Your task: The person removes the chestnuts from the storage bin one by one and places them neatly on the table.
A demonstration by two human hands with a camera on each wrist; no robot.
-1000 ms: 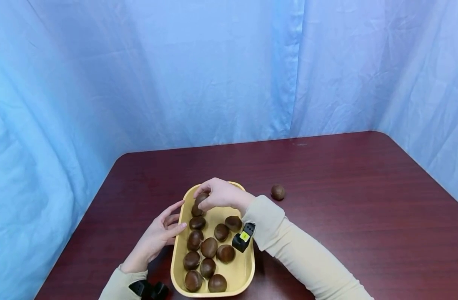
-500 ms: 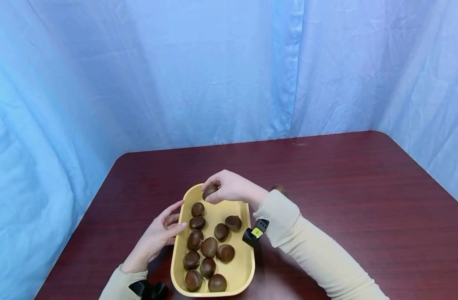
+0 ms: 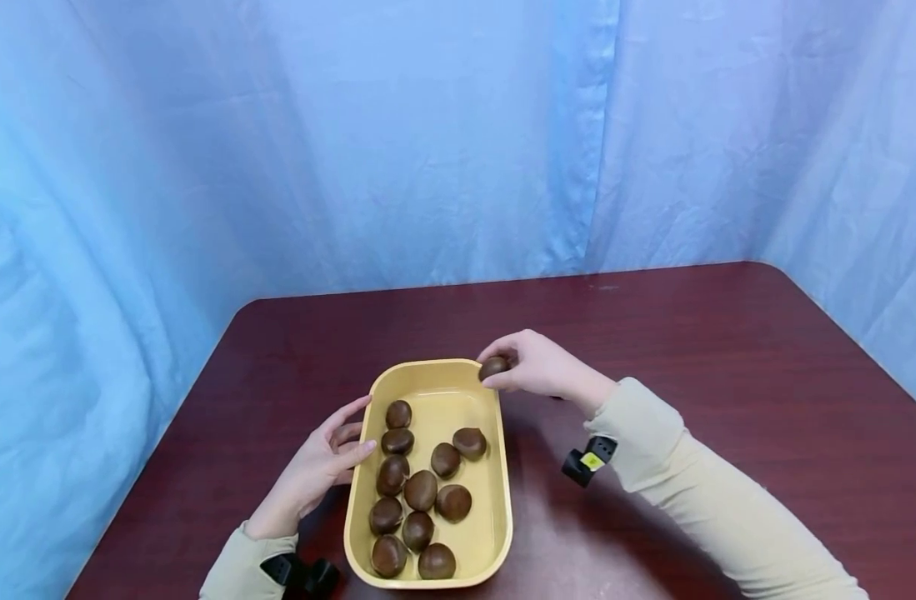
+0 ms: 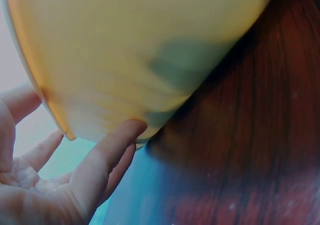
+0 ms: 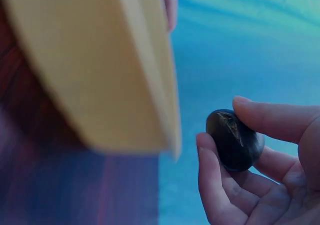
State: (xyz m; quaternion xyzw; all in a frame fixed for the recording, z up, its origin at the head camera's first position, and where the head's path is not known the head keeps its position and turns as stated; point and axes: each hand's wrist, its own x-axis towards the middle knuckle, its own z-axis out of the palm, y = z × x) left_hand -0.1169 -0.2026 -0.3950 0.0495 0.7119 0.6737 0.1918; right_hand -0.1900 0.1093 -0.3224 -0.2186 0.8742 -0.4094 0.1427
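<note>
Nut held just past the tray's far right corner.
Right hand (image 3: 536, 371) pinches 1 nut (image 3: 493, 367) over the bench (image 3: 690, 333); left hand (image 3: 315, 471), fingers straight, seemingly touches the tray (image 3: 503, 500) wall.

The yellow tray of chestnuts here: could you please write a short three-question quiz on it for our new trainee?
1. True or false: the right hand pinches a chestnut above the far right corner of the yellow tray.
2. How many chestnuts lie in the tray?
3. Where is the left hand? A: straight fingers against the tray's left wall. B: flat on the table, far from the tray. C: holding a chestnut.

Key: 1 true; 2 ten; 3 A.
</note>
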